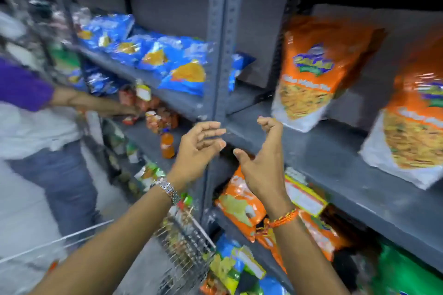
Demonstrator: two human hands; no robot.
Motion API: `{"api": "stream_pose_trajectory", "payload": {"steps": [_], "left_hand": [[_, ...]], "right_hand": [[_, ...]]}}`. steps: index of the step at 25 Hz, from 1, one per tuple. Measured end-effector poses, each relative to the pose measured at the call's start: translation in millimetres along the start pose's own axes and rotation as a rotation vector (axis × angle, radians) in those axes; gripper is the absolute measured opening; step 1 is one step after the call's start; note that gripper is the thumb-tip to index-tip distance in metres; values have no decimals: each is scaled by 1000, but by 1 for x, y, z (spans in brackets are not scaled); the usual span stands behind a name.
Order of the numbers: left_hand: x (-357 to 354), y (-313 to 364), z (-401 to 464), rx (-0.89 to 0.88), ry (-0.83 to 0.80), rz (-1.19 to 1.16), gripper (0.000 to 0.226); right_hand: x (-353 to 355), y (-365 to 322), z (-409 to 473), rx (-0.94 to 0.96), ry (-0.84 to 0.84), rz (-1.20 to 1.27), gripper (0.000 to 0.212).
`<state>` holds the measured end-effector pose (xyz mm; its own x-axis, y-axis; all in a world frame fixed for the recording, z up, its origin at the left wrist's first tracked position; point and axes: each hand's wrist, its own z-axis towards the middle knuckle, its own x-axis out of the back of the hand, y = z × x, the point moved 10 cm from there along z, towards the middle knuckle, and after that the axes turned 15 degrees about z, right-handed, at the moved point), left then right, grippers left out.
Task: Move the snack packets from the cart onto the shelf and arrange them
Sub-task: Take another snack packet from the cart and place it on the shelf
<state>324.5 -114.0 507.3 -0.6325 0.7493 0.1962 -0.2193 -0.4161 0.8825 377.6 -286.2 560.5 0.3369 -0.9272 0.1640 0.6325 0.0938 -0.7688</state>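
Two orange snack packets stand upright on the grey shelf (335,158): one (311,72) just right of the metal upright, another (412,127) at the far right. My left hand (199,148) and my right hand (261,163) hover empty in front of the shelf's edge, fingers apart, palms facing each other. Neither touches a packet. The wire cart (184,242) sits below my left forearm, with blurred packets inside it. More orange packets (239,201) lie on the shelf below my right hand.
Blue snack packets (167,57) fill the upper left shelf. A grey perforated upright (223,43) divides the shelving. Another person (36,122) at the left reaches into the lower left shelf among orange bottles (167,142). Green and mixed packets (407,273) lie at the bottom right.
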Motion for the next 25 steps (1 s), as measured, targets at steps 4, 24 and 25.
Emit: {"api": "stream_pose_trajectory", "payload": {"steps": [4, 24, 25], "left_hand": [[119, -134, -88, 347, 306, 6, 27], [309, -415, -370, 1157, 355, 1059, 60], [312, -420, -368, 1161, 355, 1063, 59]], "right_hand": [[-131, 65, -53, -152, -315, 70, 68], [-454, 361, -467, -756, -1741, -270, 108], [-457, 365, -474, -753, -1760, -265, 110]]}}
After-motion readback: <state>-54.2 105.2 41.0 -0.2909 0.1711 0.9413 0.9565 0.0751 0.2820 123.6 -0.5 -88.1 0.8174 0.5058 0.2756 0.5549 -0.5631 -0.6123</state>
